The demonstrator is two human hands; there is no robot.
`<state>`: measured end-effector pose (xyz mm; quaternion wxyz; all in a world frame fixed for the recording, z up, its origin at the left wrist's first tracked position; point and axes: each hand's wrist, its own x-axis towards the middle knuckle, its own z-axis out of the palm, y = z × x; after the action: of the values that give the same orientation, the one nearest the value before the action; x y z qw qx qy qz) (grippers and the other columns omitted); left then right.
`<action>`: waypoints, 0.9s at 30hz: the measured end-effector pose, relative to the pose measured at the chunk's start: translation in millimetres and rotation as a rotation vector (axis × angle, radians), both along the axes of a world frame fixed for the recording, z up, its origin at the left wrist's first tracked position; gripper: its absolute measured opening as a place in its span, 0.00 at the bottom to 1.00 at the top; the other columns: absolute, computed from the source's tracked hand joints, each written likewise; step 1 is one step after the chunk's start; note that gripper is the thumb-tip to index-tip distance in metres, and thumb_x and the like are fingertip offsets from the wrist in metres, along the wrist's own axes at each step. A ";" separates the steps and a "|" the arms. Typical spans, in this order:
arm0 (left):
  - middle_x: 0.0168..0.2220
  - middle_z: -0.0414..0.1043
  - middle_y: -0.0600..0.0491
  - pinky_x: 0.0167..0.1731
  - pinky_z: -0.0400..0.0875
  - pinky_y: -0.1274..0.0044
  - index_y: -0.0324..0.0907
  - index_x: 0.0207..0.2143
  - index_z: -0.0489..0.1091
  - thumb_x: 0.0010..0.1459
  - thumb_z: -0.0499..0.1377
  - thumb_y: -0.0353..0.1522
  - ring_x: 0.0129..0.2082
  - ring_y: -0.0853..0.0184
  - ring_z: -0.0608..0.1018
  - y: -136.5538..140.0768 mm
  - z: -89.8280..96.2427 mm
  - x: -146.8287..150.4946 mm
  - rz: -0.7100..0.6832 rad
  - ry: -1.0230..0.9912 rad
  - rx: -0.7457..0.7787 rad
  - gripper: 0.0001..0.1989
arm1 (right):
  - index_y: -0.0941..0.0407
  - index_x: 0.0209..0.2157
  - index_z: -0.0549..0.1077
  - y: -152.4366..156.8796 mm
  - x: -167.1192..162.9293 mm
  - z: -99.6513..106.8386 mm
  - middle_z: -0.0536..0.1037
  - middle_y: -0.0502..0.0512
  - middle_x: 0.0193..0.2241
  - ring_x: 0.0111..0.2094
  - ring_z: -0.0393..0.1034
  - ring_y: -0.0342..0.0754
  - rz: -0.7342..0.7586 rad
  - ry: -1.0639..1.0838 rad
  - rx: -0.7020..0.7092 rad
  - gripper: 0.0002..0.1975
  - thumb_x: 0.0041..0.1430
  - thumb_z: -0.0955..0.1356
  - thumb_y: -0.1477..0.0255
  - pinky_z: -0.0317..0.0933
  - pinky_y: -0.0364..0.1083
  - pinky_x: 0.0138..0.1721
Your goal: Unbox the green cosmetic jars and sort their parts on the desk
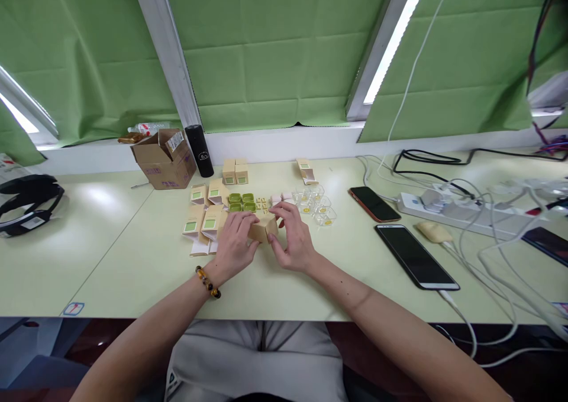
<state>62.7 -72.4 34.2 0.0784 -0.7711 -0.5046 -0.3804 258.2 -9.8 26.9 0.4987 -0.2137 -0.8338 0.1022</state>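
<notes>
Between my two hands is a small tan cardboard box [262, 228], held just above the table. My left hand [234, 241] grips its left side, fingers over the top and thumb below. On the opposite side, my right hand [293, 236] has its fingers and thumb closed on the box. Several open tan boxes with green labels [193, 221] stand left of my left hand. Beyond the hands are green square trays [242, 201], small yellowish pieces [261, 201] and pale pink pieces [281, 197]. Clear plastic cups [323, 208] with yellow spots sit to the right.
Two closed tan boxes [235, 171] and an open one [306, 171] stand farther back. A brown carton [164, 159] and black bottle [199, 151] are at back left. Phones [416, 256], a power strip [457, 213] and loose cables occupy the right; a black headset [31, 204] lies far left.
</notes>
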 end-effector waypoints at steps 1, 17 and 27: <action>0.53 0.72 0.43 0.54 0.72 0.58 0.44 0.54 0.64 0.56 0.64 0.23 0.55 0.50 0.72 -0.2 0.3 0.0 0.006 0.012 0.007 0.24 | 0.50 0.65 0.58 -0.2 0.0 -0.4 0.66 0.66 0.58 0.52 0.71 0.60 -0.002 -0.009 0.001 0.33 0.59 0.68 0.72 0.76 0.56 0.38; 0.52 0.71 0.41 0.50 0.71 0.58 0.45 0.52 0.66 0.59 0.65 0.28 0.53 0.48 0.73 -1.1 -2.8 0.1 0.080 0.212 0.039 0.20 | 0.50 0.65 0.57 -3.3 -3.0 -1.6 0.64 0.66 0.60 0.52 0.72 0.60 -0.045 -0.050 -0.051 0.40 0.51 0.69 0.76 0.77 0.55 0.36; 0.51 0.72 0.41 0.48 0.72 0.58 0.43 0.52 0.65 0.59 0.66 0.32 0.52 0.48 0.74 -0.7 -3.5 1.5 0.069 0.194 0.019 0.20 | 0.50 0.65 0.56 -1.0 -6.1 -6.0 0.63 0.67 0.61 0.49 0.72 0.57 -0.030 0.017 -0.054 0.38 0.53 0.68 0.77 0.77 0.55 0.37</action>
<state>64.2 -73.1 30.7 0.1473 -0.7857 -0.5174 -0.3055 252.2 -10.8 20.9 0.5013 -0.2387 -0.8231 0.1190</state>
